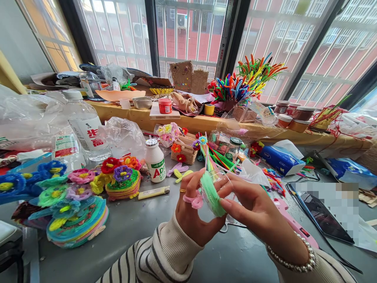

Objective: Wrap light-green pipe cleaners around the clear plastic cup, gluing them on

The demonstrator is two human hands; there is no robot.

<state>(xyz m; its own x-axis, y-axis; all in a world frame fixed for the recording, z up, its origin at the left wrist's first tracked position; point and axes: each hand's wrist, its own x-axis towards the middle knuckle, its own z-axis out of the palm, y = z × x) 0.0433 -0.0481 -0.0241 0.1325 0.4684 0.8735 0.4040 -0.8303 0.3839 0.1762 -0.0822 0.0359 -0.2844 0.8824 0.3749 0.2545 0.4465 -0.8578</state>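
A small clear plastic cup [220,179], its side wound with light green pipe cleaner [211,194], is held up over the grey table in both hands. My left hand [188,222] is closed around it from the left. On one of its fingers sits a pink pipe-cleaner ring [194,200]. From the right, the fingers of my right hand [260,208] grip the cup, with the thumb pressed on the green winding. A pink glue gun [297,226] lies partly hidden behind my right forearm.
Pipe-cleaner flower pots [78,224] stand at left, near a lighter [154,192] and a white drink bottle [155,161]. A phone [324,212] with a black cable lies at right. Pipe-cleaner bundles [232,88] and paint jars [303,114] crowd the window ledge.
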